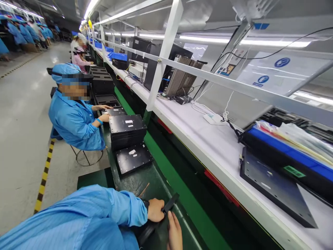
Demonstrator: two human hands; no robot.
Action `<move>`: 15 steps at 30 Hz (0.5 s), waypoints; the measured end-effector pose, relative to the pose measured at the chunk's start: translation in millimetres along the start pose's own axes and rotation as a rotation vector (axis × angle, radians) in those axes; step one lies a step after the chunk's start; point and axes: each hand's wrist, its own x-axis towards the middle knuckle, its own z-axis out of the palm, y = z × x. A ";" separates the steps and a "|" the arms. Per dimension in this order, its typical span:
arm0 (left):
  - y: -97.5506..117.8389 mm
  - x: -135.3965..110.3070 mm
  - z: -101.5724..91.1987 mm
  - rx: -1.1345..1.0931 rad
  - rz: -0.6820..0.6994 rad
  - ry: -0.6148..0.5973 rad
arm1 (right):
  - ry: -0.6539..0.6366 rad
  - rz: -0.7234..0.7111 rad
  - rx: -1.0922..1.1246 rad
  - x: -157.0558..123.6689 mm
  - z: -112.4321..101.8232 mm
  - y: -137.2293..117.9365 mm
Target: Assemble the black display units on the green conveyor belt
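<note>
My left hand (156, 210), in a blue sleeve, is closed around a long black bar-like piece (170, 203) above the green bench (186, 217). One end of the piece sticks out past my fingers; the rest runs toward my body, partly hidden, so its exact kind does not show. Beside it, my right hand (174, 231) has its fingers stretched out straight, the tips close to the bar. Further along the bench lies a flat black panel (134, 158) with screws round its edge, before a stack of similar black panels (128, 133).
A co-worker (75, 111) in blue sits beyond the stack, hands on another black panel (114, 111). To the right runs a white shelf (197, 139) with a finned metal unit (182, 74), cables, a blue bin (293, 146) and a dark panel (275, 187). White uprights (163, 52) stand along it.
</note>
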 end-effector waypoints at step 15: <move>10.3 -11.6 -0.6 0.256 0.077 -0.030 | -0.038 0.013 0.453 -8.2 38.8 -25.1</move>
